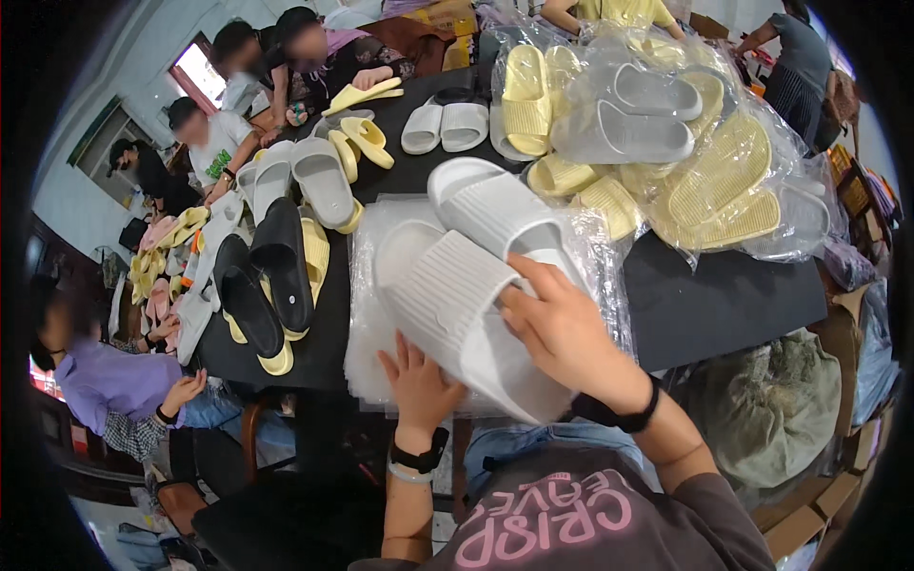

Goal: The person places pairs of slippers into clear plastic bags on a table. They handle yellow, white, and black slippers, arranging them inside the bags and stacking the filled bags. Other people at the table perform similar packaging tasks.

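My right hand holds a pair of light grey slide slippers up in front of me. Its fingers grip them at the inner edges of the ribbed straps. Beneath the slippers lies a stack of clear plastic bags at the table's near edge. On that stack, partly under the nearer slipper, my left hand rests with its fingers spread, holding nothing I can see.
Bagged yellow and grey slippers are heaped at the right of the black table. Loose black slippers, with yellow and grey ones, lie to the left. Several people work along the left side. A green sack stands at my right.
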{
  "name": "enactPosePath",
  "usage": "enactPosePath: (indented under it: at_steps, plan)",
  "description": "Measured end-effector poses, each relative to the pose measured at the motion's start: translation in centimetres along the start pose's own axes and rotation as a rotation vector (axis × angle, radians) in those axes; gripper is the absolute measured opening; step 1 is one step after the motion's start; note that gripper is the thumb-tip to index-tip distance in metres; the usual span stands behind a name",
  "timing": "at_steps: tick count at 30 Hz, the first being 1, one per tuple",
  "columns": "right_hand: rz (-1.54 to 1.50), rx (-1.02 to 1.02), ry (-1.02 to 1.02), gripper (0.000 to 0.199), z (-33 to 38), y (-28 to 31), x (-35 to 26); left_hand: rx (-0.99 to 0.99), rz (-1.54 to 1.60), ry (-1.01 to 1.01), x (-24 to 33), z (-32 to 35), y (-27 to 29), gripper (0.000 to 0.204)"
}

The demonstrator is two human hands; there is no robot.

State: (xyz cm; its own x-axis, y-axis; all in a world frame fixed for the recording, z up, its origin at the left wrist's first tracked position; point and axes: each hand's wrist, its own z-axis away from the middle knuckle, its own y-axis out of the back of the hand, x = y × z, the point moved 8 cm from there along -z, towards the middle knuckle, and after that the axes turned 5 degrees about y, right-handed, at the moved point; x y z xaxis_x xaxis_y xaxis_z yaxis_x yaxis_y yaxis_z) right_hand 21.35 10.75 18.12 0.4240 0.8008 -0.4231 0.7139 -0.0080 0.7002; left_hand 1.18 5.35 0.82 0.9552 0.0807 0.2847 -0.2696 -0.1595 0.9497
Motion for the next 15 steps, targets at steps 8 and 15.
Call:
enactPosePath:
  at_steps: [8, 15]
  plan:
    - [-0.133, -0.125, -0.136, 0.043, 3.2, -6.7, 5.6, 0.072, 0.024, -0.003, 0.5, 0.0, 1.0, 0.090]
    - [-0.249, 0.083, -0.345, 0.047, 10.1, 0.6, 9.7, 0.139, 0.423, -0.014, 2.5, -0.7, 8.3, 0.069]
